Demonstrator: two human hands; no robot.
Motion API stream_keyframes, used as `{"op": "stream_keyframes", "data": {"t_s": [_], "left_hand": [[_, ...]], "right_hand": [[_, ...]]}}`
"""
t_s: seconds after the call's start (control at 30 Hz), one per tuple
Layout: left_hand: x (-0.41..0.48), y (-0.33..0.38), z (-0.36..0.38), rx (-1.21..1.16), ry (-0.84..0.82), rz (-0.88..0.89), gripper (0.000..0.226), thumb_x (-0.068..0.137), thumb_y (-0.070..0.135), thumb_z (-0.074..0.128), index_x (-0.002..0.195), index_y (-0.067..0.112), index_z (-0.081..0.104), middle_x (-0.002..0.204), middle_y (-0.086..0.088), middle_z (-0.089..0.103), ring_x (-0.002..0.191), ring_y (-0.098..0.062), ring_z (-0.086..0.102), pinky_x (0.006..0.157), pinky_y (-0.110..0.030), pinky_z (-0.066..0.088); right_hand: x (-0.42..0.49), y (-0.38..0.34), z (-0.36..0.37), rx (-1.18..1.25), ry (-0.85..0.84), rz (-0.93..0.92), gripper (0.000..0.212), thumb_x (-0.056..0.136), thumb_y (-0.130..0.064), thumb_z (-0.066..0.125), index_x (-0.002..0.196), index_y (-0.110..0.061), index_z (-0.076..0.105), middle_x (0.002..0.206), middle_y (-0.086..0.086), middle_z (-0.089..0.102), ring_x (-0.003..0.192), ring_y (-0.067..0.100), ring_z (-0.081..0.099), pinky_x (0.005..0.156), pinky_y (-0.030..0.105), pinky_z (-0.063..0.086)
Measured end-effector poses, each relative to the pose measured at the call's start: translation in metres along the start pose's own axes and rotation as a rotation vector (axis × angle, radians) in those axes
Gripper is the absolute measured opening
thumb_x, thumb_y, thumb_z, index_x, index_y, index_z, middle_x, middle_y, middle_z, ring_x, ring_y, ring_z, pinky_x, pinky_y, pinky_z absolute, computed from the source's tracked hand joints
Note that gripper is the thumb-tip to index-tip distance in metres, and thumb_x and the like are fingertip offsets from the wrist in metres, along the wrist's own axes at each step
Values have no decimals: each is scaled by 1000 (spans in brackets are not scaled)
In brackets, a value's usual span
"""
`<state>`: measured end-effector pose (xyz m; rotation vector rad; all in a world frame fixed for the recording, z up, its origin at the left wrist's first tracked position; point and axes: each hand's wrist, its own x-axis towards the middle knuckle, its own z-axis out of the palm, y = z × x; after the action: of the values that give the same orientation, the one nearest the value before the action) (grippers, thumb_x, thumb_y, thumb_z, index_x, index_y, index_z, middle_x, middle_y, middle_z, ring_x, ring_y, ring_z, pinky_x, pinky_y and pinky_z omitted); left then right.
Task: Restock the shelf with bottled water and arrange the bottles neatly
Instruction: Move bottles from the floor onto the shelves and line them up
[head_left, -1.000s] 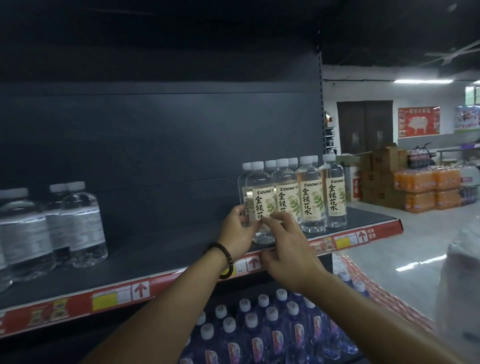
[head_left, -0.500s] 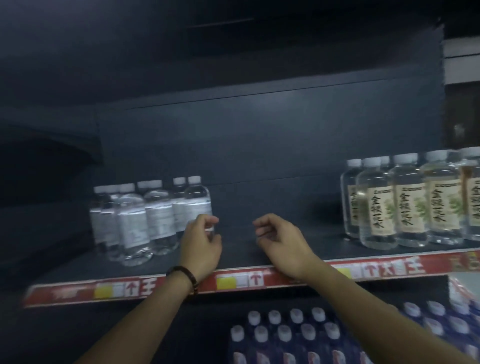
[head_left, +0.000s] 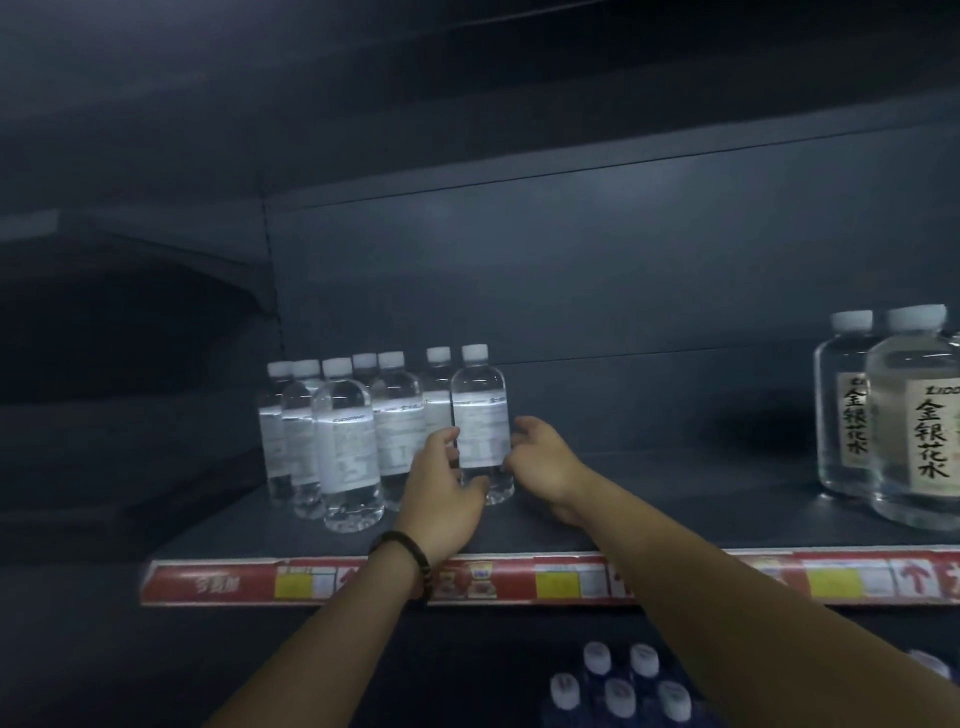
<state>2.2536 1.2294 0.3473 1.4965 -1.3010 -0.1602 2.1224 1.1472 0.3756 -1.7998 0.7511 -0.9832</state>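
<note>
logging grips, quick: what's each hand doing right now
Left hand: holding the rightmost white-label bottle.
Right hand: fingers curled at that bottle's right side; whether it grips cannot be told.

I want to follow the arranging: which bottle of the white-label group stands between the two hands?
The rightmost bottle of that group: the left hand and the right hand flank it; the other bottles stand to its left.
</note>
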Motion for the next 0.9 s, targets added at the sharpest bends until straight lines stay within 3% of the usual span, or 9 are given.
{"op": "stream_keyframes", "data": {"t_s": [0.13,0.2,0.3,0.43,0.53,0.6,0.67,0.73,0.9], "left_hand": [[3,-1,-3,-85,-31,-29,56,93,7,75,127,33,39,111,21,58,94,9,61,66,-8,48],[5,1,-3,-121,-64,-47,53,91,11,77,130,27,45,120,15,62,103,6,63,74,-12,47],[10,8,4,-181,-112,-72,54,90,14,78,136,25,52,126,10,69,113,-4,66,92,-23,52],[19,17,20,-217,-214,-99,46,94,15,72,137,27,60,122,10,74,114,-11,70,105,-42,56],[24,23,34,-245,-262,-120,42,100,12,65,140,20,55,122,4,75,109,-16,74,99,-47,60],[26,28,46,-289,-292,-129,42,102,10,62,141,19,50,121,1,76,105,-17,76,94,-45,62],[25,34,61,-357,-349,-132,41,104,10,61,143,16,49,123,-1,76,107,-17,76,89,-37,63],[24,45,78,-394,-406,-126,38,105,9,58,142,16,50,125,-2,75,107,-16,75,81,-29,62],[23,77,131,-449,-482,-105,37,106,5,56,141,12,49,114,-6,76,95,-15,77,78,-30,63]], "right_hand": [[-7,-4,-2,31,4,-11,43,89,17,54,122,-8,64,107,9,76,92,16,74,64,18,58],[-11,-3,-7,-32,46,-37,41,88,13,57,125,-5,64,103,8,75,86,14,73,64,20,56],[-21,0,-22,-190,97,-98,38,88,2,69,120,-12,57,108,2,71,98,14,69,72,23,56],[-41,8,-45,-310,92,-170,35,90,0,70,119,-19,59,119,-7,72,112,7,69,80,12,54],[-62,11,-64,-447,91,-257,49,91,1,65,136,-19,60,133,-4,66,122,10,64,104,20,52],[-76,14,-77,-605,74,-300,62,92,-4,65,151,-18,51,146,-2,54,134,12,53,116,22,38],[-89,19,-89,-721,40,-286,78,93,-11,63,164,-15,32,157,0,37,143,15,42,117,18,29],[-100,24,-99,-756,40,-238,88,93,-16,62,169,-14,18,161,-1,27,147,18,39,120,22,31],[-123,24,-139,-781,130,-133,90,93,-20,64,169,-16,15,164,3,26,149,22,39,123,28,32]]}}
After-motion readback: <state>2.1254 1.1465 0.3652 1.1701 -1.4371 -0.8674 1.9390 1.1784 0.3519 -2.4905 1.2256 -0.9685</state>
